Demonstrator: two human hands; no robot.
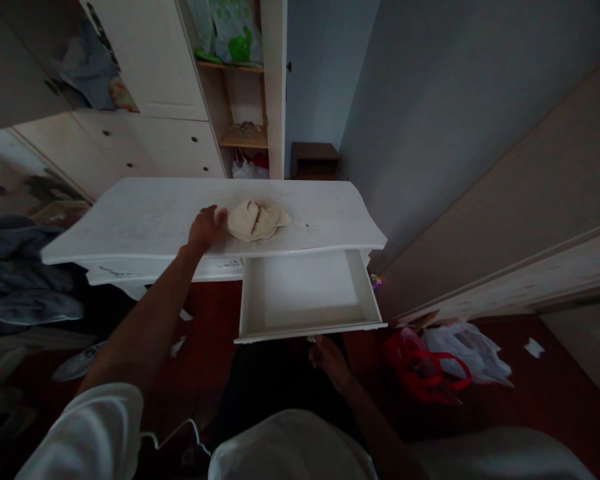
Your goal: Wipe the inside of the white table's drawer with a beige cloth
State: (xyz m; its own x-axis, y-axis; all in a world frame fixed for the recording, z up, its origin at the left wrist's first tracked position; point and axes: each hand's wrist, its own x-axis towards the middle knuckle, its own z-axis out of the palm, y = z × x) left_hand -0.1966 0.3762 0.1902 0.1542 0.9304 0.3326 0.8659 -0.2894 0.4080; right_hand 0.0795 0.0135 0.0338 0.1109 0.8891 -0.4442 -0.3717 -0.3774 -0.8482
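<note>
Head view: drawer (310, 287) already open, cloth (257, 221) on tabletop (155, 213); left hand (206, 228) open beside it, right hand (329, 361) grip unclear.

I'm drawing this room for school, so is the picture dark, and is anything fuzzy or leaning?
In the head view, everything looks dim, though the white table and open drawer show up fairly bright; in the head view, the right hand is in gloom and the left hand looks slightly smeared; in the head view, the wardrobe leans, probably from the lens or camera tilt.

Left hand (207, 228) — outstretched, right hand (331, 361) — low
</note>
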